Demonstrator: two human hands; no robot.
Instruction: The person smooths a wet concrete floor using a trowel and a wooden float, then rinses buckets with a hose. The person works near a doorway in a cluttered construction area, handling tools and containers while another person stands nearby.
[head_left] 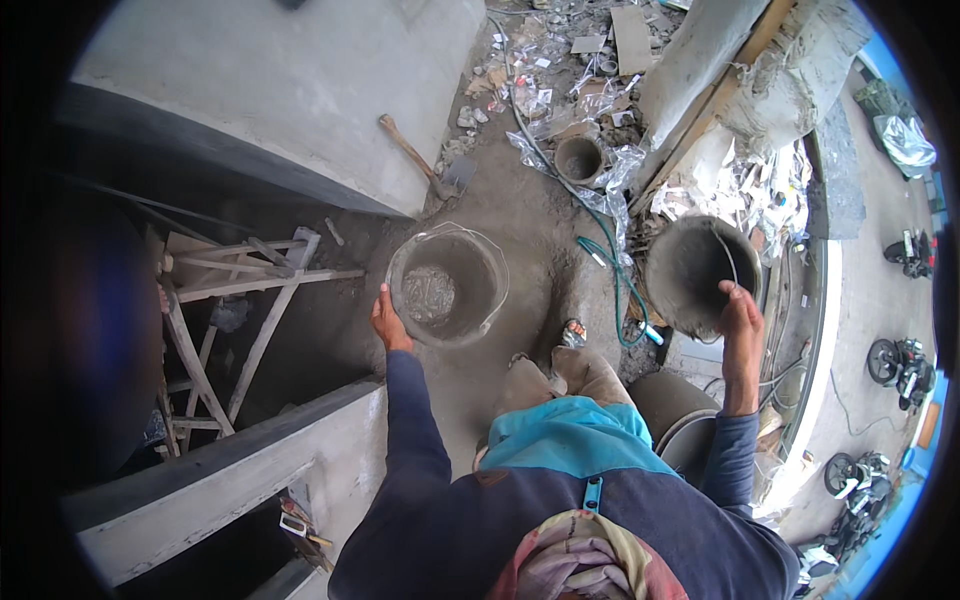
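Observation:
My left hand (388, 318) grips the near left rim of a grey, mortar-stained bucket (470, 272). That bucket tips its mouth up toward me, and a wet grey mix (428, 293) sits at its bottom. Its wire handle lies loose along the rim. Over on the right, my right hand (741, 308) is closed round the wire handle (727, 255) of a second grey bucket (685, 275). This one looks tilted, its inside dark, with no contents I can make out.
A green hose (622, 290) coils between the buckets. Beyond lie a hoe (415, 160), a small bucket (579, 160) and plastic rubbish. A wooden trestle (270, 280) stands left, above a low wall (340, 420). A drum (675, 410) is by my right side; motorbikes (897, 360) are parked farther right.

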